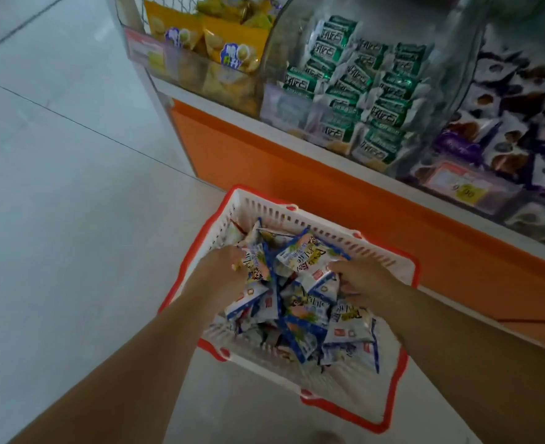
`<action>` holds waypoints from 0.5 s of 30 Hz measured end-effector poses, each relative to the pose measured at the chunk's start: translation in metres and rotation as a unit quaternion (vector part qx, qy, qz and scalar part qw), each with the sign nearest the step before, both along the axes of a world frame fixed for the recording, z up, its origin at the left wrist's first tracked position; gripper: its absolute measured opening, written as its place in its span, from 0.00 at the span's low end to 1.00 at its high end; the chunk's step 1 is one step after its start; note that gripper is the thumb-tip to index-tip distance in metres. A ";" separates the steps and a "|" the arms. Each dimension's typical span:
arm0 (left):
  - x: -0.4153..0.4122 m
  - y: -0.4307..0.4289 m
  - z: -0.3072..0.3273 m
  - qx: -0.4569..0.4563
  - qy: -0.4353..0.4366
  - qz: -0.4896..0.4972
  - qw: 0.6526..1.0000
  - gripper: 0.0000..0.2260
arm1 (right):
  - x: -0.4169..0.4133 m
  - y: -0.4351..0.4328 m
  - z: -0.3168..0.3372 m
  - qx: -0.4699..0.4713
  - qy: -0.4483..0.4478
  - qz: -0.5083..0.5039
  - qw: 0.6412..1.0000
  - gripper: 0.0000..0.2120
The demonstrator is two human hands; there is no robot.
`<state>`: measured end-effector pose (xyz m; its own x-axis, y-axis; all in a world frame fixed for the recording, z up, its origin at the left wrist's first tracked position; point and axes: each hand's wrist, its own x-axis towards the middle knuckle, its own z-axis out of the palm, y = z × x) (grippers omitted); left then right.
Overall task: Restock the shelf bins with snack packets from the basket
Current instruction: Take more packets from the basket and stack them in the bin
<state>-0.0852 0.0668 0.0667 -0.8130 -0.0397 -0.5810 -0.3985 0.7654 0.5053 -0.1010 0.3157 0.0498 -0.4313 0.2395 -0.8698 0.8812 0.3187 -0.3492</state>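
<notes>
- Pale floor tiles (56, 187) fill the left side of the view, crossed by thin dark joint lines.
- At the top left, a clear shelf bin holds yellow packets (207, 40), piled loosely with their printed faces outward.
- The left hand (223, 267) reaches down into the left side of the basket; its fingers are curled into the heap and grip the snack packets (309, 254) there, though blur hides how many.
- The basket (296, 216) stands on the floor just in front of the shelf. It has white slotted walls and a red rim, and its long axis runs roughly parallel to the shelf front, from upper left to lower right in the view.
- White and blue snack packets fill the basket in a loose heap and point every way. The topmost one lies face up between the two hands, its long axis roughly left to right.
- The right hand (360, 280) is at the right side of the heap, fingers bent and pinching the edge of a packet.
- An orange panel (296, 174) runs along the base of the shelf.
- Above it, the middle bin holds green and white packets (360, 91).
- The right bin holds purple packets (505, 123), with a price label (466, 190) on its front.
</notes>
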 end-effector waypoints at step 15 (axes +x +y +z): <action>-0.051 0.006 -0.126 -0.141 -0.065 -0.138 0.978 0.47 | -0.008 -0.002 -0.142 -0.119 0.100 -0.201 0.967 0.22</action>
